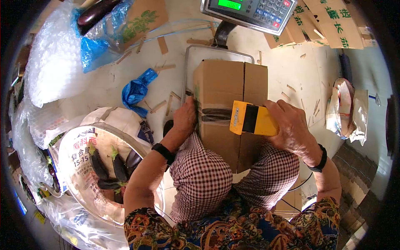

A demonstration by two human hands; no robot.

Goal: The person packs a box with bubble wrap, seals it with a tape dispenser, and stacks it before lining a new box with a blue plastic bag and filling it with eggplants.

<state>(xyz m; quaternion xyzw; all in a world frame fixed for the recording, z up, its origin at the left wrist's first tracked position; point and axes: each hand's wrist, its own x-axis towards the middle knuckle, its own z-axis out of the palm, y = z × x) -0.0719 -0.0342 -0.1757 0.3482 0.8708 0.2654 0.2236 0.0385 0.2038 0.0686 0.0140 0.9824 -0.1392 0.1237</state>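
A closed cardboard box (pixel 220 87) stands on the platform scale (pixel 190 56), between my knees. My right hand (pixel 290 126) is wrapped round the rear of a yellow tape dispenser (pixel 255 119) with a black band, which lies over the top of the box. A dark, shiny strip of tape (pixel 215 114) runs from the box's left edge to the dispenser, across the flaps. My left hand (pixel 184 115) is closed, its knuckles right at the box's left side by the end of the strip. What its fingers hold is hidden.
The scale's display (pixel 248 12) rises behind the box. At left, a round tub (pixel 66 166) holds several eggplants (pixel 98 164). A blue plastic bag (pixel 136 92) and cardboard scraps lie on the floor. Bubble wrap (pixel 54 58) is upper left; printed cartons (pixel 333 23) stand upper right.
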